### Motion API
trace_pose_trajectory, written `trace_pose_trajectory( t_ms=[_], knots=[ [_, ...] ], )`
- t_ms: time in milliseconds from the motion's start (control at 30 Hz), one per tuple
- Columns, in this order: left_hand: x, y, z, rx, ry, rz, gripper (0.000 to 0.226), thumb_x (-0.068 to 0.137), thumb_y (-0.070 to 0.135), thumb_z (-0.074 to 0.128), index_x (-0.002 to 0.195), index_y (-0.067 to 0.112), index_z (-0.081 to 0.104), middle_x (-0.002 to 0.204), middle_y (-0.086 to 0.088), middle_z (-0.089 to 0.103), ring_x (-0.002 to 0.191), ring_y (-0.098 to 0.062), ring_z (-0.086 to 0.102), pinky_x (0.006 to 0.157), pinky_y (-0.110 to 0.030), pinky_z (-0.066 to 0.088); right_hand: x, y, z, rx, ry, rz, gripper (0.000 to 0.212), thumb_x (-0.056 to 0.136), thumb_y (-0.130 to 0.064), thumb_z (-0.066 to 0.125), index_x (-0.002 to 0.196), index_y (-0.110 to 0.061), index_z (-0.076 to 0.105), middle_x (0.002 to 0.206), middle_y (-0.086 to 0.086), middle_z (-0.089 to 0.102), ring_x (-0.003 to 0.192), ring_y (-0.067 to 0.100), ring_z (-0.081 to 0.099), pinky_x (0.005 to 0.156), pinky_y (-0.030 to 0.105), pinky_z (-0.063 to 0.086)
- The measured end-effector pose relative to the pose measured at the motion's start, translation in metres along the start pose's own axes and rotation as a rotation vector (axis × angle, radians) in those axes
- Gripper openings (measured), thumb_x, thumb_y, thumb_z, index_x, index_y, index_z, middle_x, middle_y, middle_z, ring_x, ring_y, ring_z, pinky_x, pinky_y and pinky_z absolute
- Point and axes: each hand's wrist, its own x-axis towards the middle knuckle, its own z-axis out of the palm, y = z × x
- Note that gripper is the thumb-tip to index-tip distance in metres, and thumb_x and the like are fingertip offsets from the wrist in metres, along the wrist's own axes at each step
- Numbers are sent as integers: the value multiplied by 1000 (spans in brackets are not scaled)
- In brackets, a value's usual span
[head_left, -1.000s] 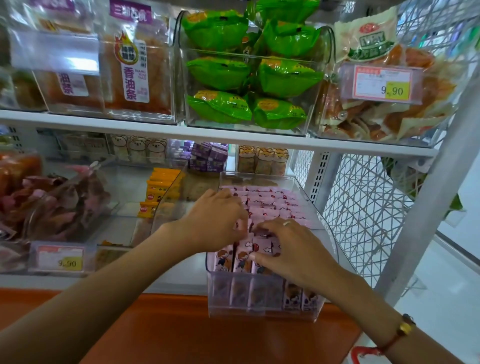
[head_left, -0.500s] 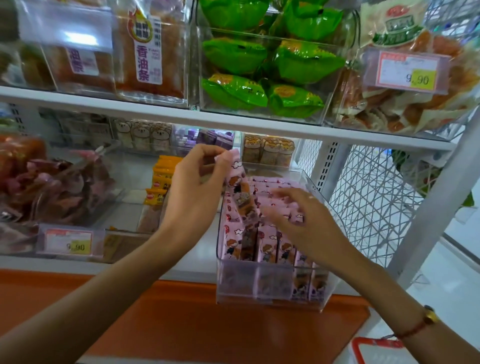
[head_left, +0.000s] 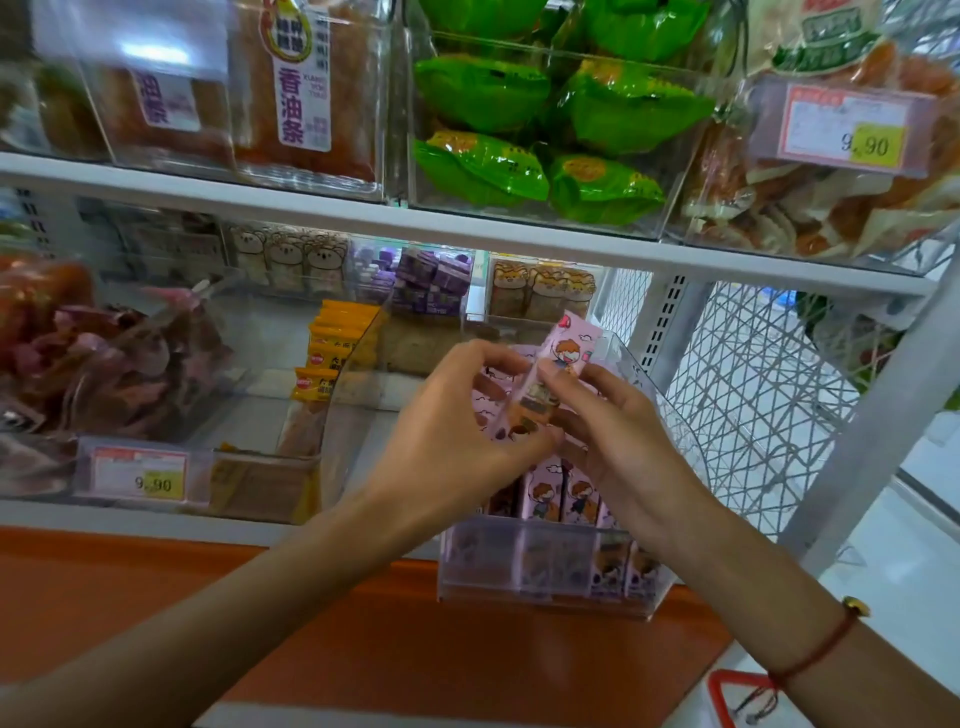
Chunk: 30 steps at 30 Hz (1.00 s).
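Pink packet (head_left: 551, 382), lower end probably behind left fingers (head_left: 527, 449); top-left label (head_left: 156, 49) a blur.

One head-worn wide-angle view, facing forward and slightly down, close to white metal shelf (head_left: 311, 206) and clear plastic bin (head_left: 488, 564).

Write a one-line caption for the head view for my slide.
Left hand and right hand hold one pink snack packet above a clear bin of similar packets.

Glossy plastic packet (head_left: 550, 384) — clear, smooth acrylic bin (head_left: 545, 566).
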Motion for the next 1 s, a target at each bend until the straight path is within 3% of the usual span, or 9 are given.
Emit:
trace_pose_trajectory(
  t_ms=[133, 267, 333, 400, 533, 667, 733, 833, 1000],
  knots=[
    [1, 1, -1, 98, 49, 91, 38, 77, 29, 77, 106, 33, 53, 99, 22, 59, 91, 6, 57, 69, -11, 50, -1, -2, 0, 30, -6, -14, 50, 70, -36, 71, 114, -14, 61, 101, 3, 70, 84, 12, 68, 71, 25, 51],
    [2, 0, 0, 82, 16, 65, 34, 84, 34, 68, 114, 33, 53, 106, 26, 59, 100, 9, 57, 81, -14, 51, -2, -9, -7, 158, -143, -59, 10, 78, -26, 59, 78, -16, 59, 70, -3, 63, 75, 11, 62, 82, 33, 47],
    [1, -2, 2, 95, 14, 59, 30, 87, 32, 65, 115, 30, 55, 111, 24, 59, 104, 8, 56, 89, -16, 50, -2, -8, -10, 119, -120, -83, 8, 85, -22, 56, 85, -15, 62, 76, -2, 67, 83, 14, 63, 83, 34, 49],
    [1, -3, 4, 151, 53, 99, 28, 88, 30, 65, 115, 30, 57, 119, 23, 56, 109, 6, 53, 92, -18, 47, -2, -6, -10, 37, -28, -118, 22, 85, -22, 62, 105, -14, 63, 92, -1, 71, 94, 15, 67, 83, 32, 53],
    [2, -2, 7, 238, 97, 163, 40, 75, 35, 76, 109, 32, 54, 107, 22, 56, 98, 5, 54, 76, -11, 47, -2, -1, -7, -4, 92, -199, 40, 74, -29, 72, 110, -13, 62, 99, 3, 72, 93, 13, 70, 79, 28, 57],
    [6, -3, 5, 121, 72, 66, 35, 80, 32, 71, 111, 34, 56, 100, 24, 62, 93, 11, 58, 74, -6, 49, -1, -5, -7, -19, 11, -185, 62, 59, -40, 73, 116, -18, 61, 100, -4, 72, 96, 11, 68, 81, 29, 55],
    [11, -2, 1, -17, 0, -11, 33, 83, 31, 67, 115, 29, 60, 98, 22, 67, 89, 8, 63, 71, -8, 51, -1, -8, -10, -19, -10, -169, 60, 62, -37, 71, 118, -17, 61, 98, -4, 73, 90, 11, 69, 72, 23, 54],
    [12, 2, -3, -245, -140, -173, 19, 81, 40, 59, 96, 32, 68, 83, 14, 73, 76, 1, 69, 59, -9, 51, 0, -8, -12, -28, 23, -96, 44, 74, -32, 70, 114, -15, 64, 88, -1, 74, 75, 9, 69, 61, 16, 50],
    [12, -1, -1, -300, -209, -329, 25, 72, 52, 58, 85, 33, 69, 83, 12, 74, 77, 0, 70, 57, -11, 52, 1, -6, -13, -29, 25, -31, 40, 80, -30, 69, 116, -15, 63, 92, 3, 73, 78, 12, 69, 68, 21, 51]
  ],
)
